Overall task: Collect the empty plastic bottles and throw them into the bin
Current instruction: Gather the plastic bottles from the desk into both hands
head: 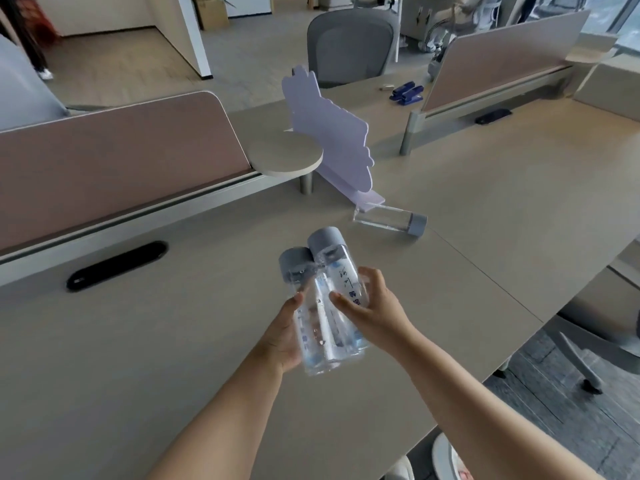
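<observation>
The near table (pixel 138 358) is bare on the left and in front, so a hand could pass freely there. Ahead, a bottle (pixel 388 220) lies on its side, its base touching the foot of a lilac board (pixel 329 133) that stands upright and blocks reach from behind and the left; from the near and right sides the way to it lies open. A round shelf (pixel 284 157) on a post juts out just left of the board. A screen (pixel 114 154) walls off the far left edge.
</observation>
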`<state>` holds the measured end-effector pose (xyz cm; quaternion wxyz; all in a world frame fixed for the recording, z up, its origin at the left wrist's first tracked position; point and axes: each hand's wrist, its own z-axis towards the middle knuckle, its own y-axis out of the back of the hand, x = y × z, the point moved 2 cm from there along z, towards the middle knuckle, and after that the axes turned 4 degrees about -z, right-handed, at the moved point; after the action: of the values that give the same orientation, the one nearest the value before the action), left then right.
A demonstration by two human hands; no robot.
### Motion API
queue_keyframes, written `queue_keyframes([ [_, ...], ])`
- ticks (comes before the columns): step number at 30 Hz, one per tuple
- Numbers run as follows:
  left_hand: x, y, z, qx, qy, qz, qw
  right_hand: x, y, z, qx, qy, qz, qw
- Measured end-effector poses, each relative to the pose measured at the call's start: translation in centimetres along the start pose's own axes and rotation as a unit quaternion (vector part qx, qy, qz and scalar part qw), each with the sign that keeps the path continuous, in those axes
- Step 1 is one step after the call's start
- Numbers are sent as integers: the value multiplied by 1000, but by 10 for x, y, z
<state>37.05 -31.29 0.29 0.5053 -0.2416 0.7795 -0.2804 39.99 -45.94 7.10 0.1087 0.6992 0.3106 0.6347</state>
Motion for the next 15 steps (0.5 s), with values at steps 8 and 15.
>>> queue_keyframes([
  [8,26,-41,66,-76,18,-13,997,-55,53,67,147,-44,97,983],
  [15,23,-47,93,-70,-46,78,993,-67,75,114,258,-33,137,956],
])
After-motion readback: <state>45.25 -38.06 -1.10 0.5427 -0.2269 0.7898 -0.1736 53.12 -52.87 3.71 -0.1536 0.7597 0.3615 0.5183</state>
